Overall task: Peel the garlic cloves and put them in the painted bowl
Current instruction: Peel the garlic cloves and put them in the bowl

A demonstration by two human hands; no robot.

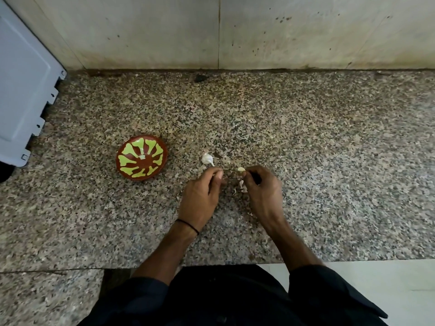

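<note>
At frame centre above the bench (306,137), the right hand (263,191) pinched a half-hidden garlic clove (241,169); the left hand (202,194) pinched a barely visible skin strand (229,170). The painted bowl (131,147) sat centre-left.

I am watching the right hand (261,191) pinching a pale clove (241,169) at its fingertips, over the granite counter (317,149). The left hand (202,196) is curling thumb to forefinger just beside it; what it holds, I cannot tell. A garlic piece (207,158) is lying near the left fingertips, apart from the painted bowl (131,161). Skin scraps (242,186) are lying beside the right hand.
</note>
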